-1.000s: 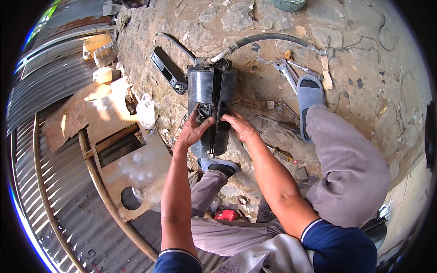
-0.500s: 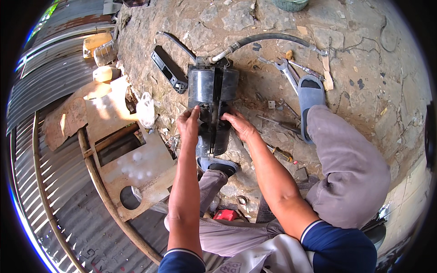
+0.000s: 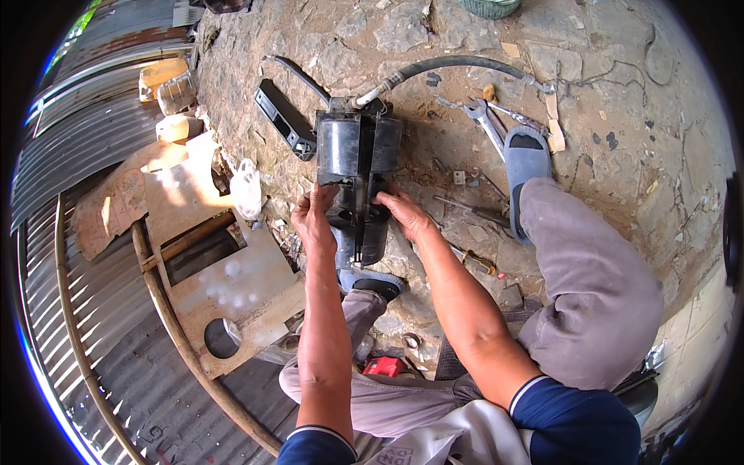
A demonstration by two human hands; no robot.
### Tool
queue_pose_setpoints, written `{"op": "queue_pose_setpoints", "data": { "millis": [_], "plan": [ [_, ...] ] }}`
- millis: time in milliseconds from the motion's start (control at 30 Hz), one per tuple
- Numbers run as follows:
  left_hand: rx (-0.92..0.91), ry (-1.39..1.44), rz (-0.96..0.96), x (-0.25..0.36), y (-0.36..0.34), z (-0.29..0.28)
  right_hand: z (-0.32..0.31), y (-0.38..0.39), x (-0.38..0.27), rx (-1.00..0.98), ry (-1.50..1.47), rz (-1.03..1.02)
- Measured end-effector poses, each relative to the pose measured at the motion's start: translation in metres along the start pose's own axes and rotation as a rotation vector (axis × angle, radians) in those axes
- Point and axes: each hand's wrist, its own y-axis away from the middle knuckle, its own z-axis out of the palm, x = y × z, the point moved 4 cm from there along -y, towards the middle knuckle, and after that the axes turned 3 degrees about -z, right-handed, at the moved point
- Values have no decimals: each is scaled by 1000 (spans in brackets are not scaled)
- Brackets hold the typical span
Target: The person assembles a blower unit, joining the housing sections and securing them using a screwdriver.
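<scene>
A black plastic casing with paired rounded drums (image 3: 339, 147) and a dark slot along its middle stands on the ground in front of me. My left hand (image 3: 315, 219) grips its left side at the waist between upper and lower drums, fingers bent inward over the edge. On the opposite side my right hand (image 3: 404, 211) holds the same waist, its thumb and forefinger at the slot; the other fingertips are partly hidden. A thick black hose (image 3: 465, 62) leaves the casing's top and curves right. Left of the casing lies a long black plastic piece (image 3: 283, 120).
Wrenches (image 3: 487, 128) lie by my sandalled foot (image 3: 528, 167). A screwdriver with a yellow and black handle (image 3: 482, 265) rests right of my right forearm. A rusty metal sheet with cutouts (image 3: 232, 287), corrugated panels (image 3: 85, 147) and plastic jugs (image 3: 178, 91) line the left side.
My left hand has shifted slightly left and down, its fingers now bent further in over the casing's side, and its forearm has swung right. My right hand stays nearly where it was.
</scene>
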Motion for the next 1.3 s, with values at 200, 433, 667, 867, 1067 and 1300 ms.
{"op": "queue_pose_setpoints", "data": {
  "millis": [200,433,667,867,1067,1300],
  "plan": [
    [6,-37,120,3,11,4,-1,-2,4,-7,-13,-10],
    [65,-223,193,17,24,16,-1,1,3,-6,-59,-45],
    [171,87,46,3,-12,12,6,7,-4,0,-65,8],
    [20,-19,-34,0,-14,6,0,1,1,0,-29,10],
    [36,-387,146,-19,-5,3,3,1,3,-7,2,-8],
    [19,-617,-2,-5,-10,19,0,0,0,5,6,-23]
  ]
}}
